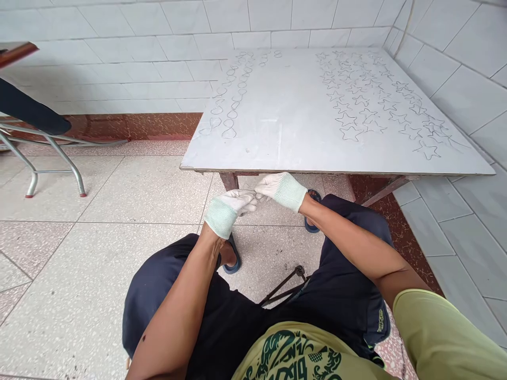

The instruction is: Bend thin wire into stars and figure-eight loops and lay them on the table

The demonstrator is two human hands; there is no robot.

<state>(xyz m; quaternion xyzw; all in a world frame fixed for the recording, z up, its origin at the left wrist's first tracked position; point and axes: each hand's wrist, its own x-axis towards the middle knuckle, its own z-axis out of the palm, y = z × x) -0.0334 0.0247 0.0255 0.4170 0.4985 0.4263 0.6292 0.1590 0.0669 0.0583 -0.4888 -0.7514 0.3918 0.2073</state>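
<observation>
Both my hands wear white gloves with pale green cuffs and meet just below the table's front edge. My left hand [235, 205] is closed in a pinch, palm turned inward. Its fingertips touch those of my right hand [275, 189], which is also pinched, from above. Between them is a thin wire [247, 186], its faint loop showing above the left fingers; most of its shape is hidden. On the white tabletop [293, 142] lie several star-shaped wires [350, 133] to the right and several figure-eight wires [229, 124] to the left.
White tiled walls [467, 84] border the table behind and on the right. A wooden table leg [228, 181] stands just beyond my hands. To the left are a metal-legged stool [55, 153] and another person's dark trouser leg [31, 108]. A dark metal frame [283, 287] shows between my knees.
</observation>
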